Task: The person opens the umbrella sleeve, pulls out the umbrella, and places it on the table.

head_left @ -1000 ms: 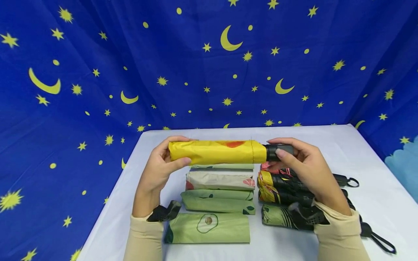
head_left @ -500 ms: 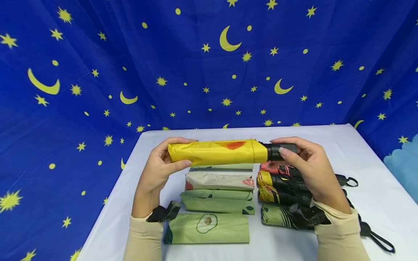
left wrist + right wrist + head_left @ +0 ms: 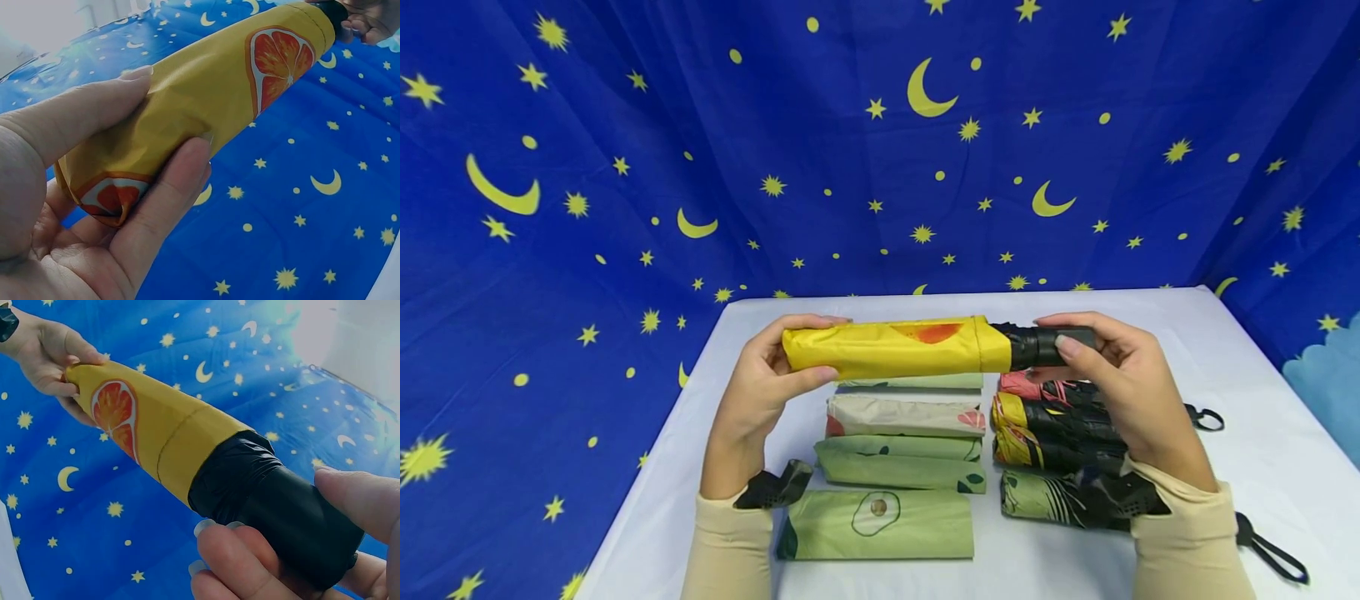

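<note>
Between the two hands, above the table, a yellow umbrella sleeve (image 3: pixel 895 348) with orange-slice prints lies nearly level. Out of its right end sticks a folded umbrella (image 3: pixel 1033 346), its black handle and a band of bunched black cloth showing. My left hand (image 3: pixel 763 379) grips the closed left end of the sleeve, thumb in front and fingers behind. With thumb and fingertips, my right hand (image 3: pixel 1123 375) holds the black handle (image 3: pixel 306 522). The rest of the umbrella is hidden inside the sleeve (image 3: pixel 206 100).
Below the hands, several flat sleeves lie in a column, among them a green avocado sleeve (image 3: pixel 917 525) and a cream one (image 3: pixel 906 415). To their right lie several folded umbrellas, including a green-and-black one (image 3: pixel 1037 497). A starry blue curtain (image 3: pixel 850 150) hangs behind the white table (image 3: pixel 647 533).
My right hand has moved to the right with the handle, and more black cloth shows outside the sleeve. The left hand has stayed almost in place on the sleeve.
</note>
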